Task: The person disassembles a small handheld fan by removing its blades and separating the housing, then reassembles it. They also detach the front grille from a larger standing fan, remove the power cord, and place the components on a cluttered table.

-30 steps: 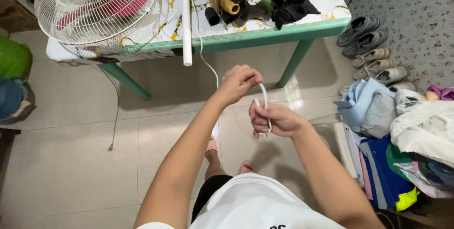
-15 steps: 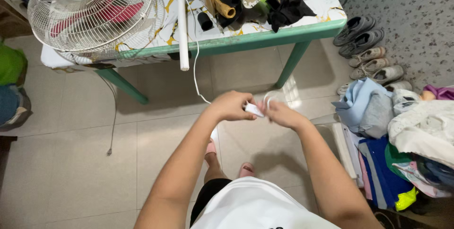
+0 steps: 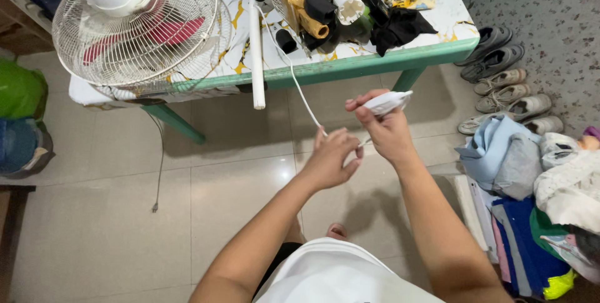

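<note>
My right hand (image 3: pixel 384 131) grips a small white plug-like block (image 3: pixel 389 101) at the end of a thin white cable (image 3: pixel 299 87). The cable runs up from my hands to the cluttered table (image 3: pixel 375 65). My left hand (image 3: pixel 332 158) pinches the cable just below and left of the block, fingers closed on it. Both hands are held close together over the tiled floor, in front of the table's green edge.
A white cage fan (image 3: pixel 134 25) lies on the table's left end, beside a white tube (image 3: pixel 256 53), dark clothes and small items. Several shoes (image 3: pixel 500 81) line the right wall. A heap of clothes (image 3: pixel 537 178) sits at right; green and blue bags (image 3: pixel 22 121) at left.
My hands have come together and risen toward the table. The loop of cable held a second ago is gone; my right hand now holds the white block up, my left pinches the cable.
</note>
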